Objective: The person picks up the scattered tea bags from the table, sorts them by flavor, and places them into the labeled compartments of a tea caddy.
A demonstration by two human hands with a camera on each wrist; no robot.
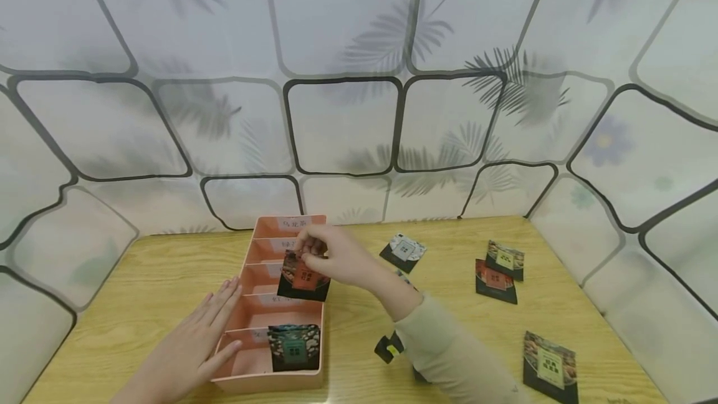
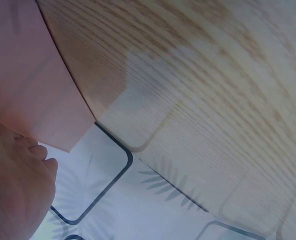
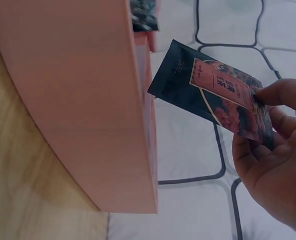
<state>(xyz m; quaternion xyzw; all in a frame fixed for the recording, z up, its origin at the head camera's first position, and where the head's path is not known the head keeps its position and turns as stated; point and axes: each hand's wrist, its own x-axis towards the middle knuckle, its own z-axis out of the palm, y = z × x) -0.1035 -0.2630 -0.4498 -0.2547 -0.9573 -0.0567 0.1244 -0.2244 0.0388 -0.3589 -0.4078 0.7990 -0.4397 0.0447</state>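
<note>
In the head view, my right hand (image 1: 336, 257) pinches a black tea sachet with a red label (image 1: 305, 277) by its upper edge, over the middle of a pink divided box (image 1: 280, 382). The right wrist view shows the same sachet (image 3: 208, 90) tilted between thumb and fingers, apart from the box wall (image 3: 82, 100). My left hand (image 1: 196, 335) rests with straight fingers against the box's left side; its thumb lies at the nearest compartment's rim. That nearest compartment holds black sachets with a green label (image 1: 294, 348).
Right of the box lie a grey-and-black sachet (image 1: 404, 252), a yellow-labelled sachet (image 1: 505, 259) overlapping a red-labelled one (image 1: 496, 282), and another yellow-labelled sachet (image 1: 550, 366) near the front. My right forearm partly covers more sachets (image 1: 386, 349). A patterned curtain (image 1: 344, 129) surrounds the wooden table (image 1: 168, 267).
</note>
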